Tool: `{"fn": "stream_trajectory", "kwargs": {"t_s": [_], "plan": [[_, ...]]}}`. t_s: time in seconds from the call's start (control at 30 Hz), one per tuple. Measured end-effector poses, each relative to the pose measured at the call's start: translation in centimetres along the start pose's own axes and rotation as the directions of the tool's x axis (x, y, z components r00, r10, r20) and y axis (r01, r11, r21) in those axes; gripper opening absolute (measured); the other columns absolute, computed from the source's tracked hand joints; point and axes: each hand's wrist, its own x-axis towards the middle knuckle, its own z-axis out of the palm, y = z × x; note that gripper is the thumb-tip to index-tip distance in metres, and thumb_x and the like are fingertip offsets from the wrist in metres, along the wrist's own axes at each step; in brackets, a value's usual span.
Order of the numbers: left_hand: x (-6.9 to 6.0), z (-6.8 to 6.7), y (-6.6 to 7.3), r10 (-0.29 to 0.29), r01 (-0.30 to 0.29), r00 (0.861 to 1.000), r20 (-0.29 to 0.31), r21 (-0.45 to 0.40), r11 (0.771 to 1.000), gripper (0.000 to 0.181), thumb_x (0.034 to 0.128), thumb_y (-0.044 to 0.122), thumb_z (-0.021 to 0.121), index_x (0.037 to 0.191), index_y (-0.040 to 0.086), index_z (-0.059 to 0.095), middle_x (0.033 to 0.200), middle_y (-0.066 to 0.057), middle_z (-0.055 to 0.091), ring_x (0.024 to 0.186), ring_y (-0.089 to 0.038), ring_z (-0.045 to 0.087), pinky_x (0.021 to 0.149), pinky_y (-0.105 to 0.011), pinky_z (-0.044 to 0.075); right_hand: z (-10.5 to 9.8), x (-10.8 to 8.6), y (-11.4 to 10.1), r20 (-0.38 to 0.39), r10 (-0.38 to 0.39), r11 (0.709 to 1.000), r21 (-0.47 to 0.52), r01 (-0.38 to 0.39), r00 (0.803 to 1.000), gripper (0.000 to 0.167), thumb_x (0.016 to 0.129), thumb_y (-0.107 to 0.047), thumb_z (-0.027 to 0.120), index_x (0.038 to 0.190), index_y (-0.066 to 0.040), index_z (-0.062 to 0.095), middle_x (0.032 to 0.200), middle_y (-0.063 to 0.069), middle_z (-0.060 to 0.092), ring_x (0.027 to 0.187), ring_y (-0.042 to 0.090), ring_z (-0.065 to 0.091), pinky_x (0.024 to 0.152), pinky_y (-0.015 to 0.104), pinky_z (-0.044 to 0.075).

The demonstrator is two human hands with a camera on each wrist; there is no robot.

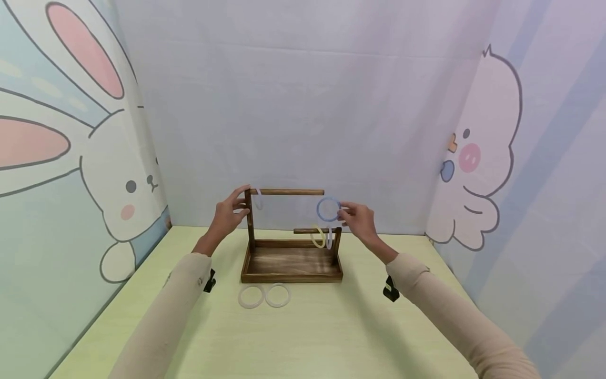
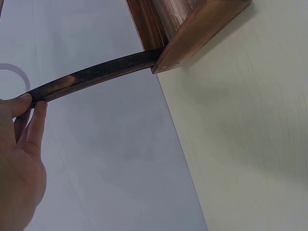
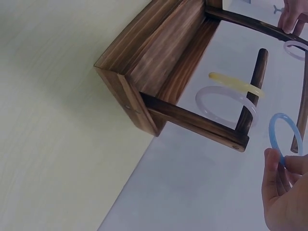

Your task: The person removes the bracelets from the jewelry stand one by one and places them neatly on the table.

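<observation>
left hand point(image 1: 228, 216) grips rack post point(image 2: 96, 74) | right hand point(image 1: 360, 219) pinches blue ring point(image 3: 272, 132) | yellow ring point(image 3: 236, 83) round lower bar point(image 3: 259, 70) | two pale rings point(image 1: 251, 307) before tray point(image 1: 292, 279)

we can read no texts, labels, brands, numbers or signs in any of the three views.
</observation>
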Motion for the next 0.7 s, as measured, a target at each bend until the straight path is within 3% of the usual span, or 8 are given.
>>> {"fn": "stream_trajectory", "kwargs": {"t_s": [0.13, 0.37, 0.57, 0.7], "plan": [[0.0, 0.0, 0.0, -0.011, 0.011, 1.0, 0.006, 0.004, 1.0, 0.08, 0.0919, -0.013, 0.071, 0.157, 0.026, 0.046, 0.128, -0.029, 0.067, 0.11, -0.041, 0.072, 0.084, -0.049, 0.064, -0.1, -0.4, -0.3, 0.012, 0.009, 1.0, 0.008, -0.009, 1.0, 0.033, 0.101, -0.007, 0.069, 0.131, 0.005, 0.069, 0.101, 0.023, 0.077, 0.086, 0.038, 0.077, 0.073, 0.046, 0.066], [0.1, -0.1, 0.2, -0.009, 0.009, 1.0, 0.006, 0.005, 1.0, 0.08, 0.0912, -0.013, 0.072, 0.157, 0.026, 0.046, 0.127, -0.029, 0.068, 0.109, -0.042, 0.072, 0.082, -0.049, 0.064, -0.1, -1.5, -1.0, 0.046, 0.003, 1.0, 0.013, -0.004, 0.999, 0.033, 0.1, -0.005, 0.07, 0.131, 0.005, 0.069, 0.101, 0.022, 0.077, 0.084, 0.032, 0.078, 0.07, 0.041, 0.066], [-0.1, -0.2, 0.3, -0.005, 0.005, 1.0, 0.009, 0.017, 1.0, 0.08, 0.0915, -0.013, 0.071, 0.158, 0.025, 0.045, 0.128, -0.03, 0.067, 0.109, -0.042, 0.072, 0.082, -0.05, 0.064, 0.0, -2.5, -1.7, 0.074, 0.0, 0.998, 0.068, -0.005, 0.997, 0.033, 0.099, -0.002, 0.069, 0.132, 0.006, 0.068, 0.102, 0.024, 0.077, 0.084, 0.036, 0.078, 0.072, 0.05, 0.065], [0.0, -0.2, 0.4, -0.004, 0.004, 1.0, 0.012, 0.018, 1.0, 0.079, 0.092, -0.013, 0.071, 0.158, 0.023, 0.045, 0.128, -0.03, 0.067, 0.109, -0.043, 0.072, 0.083, -0.051, 0.064, 0.0, -3.2, -1.9, 0.1, -0.001, 0.997, 0.077, -0.006, 0.995, 0.034, 0.1, -0.004, 0.07, 0.132, 0.005, 0.068, 0.102, 0.024, 0.077, 0.086, 0.04, 0.077, 0.069, 0.038, 0.066]]}}
